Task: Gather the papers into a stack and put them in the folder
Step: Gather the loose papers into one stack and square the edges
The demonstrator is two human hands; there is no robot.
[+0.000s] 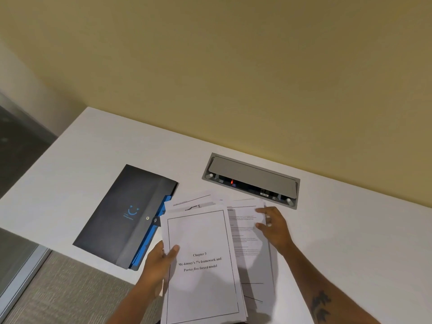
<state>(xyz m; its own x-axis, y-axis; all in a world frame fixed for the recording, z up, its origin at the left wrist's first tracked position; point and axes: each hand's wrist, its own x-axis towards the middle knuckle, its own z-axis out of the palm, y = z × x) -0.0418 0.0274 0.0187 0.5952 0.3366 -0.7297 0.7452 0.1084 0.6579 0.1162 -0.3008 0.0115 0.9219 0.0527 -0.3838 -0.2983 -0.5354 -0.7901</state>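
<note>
- Head view: the left hand (161,258) pinches the left edge of a loose pile of white printed papers (201,260), thumb on top, so the pages stay together.
- The right hand (272,226) rests flat on a white text page (245,230) poking out on the pile's right, probably to slide it in; I cannot tell if it grips.
- The dark grey plastic folder with blue tabs (124,216) lies shut just left of the pile, ready for later.
- A grey metal socket box (251,180) sits in the white table (350,230) behind the pile.

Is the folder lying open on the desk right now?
No, the dark folder lies flat and closed on the desk, left of the papers.
</note>
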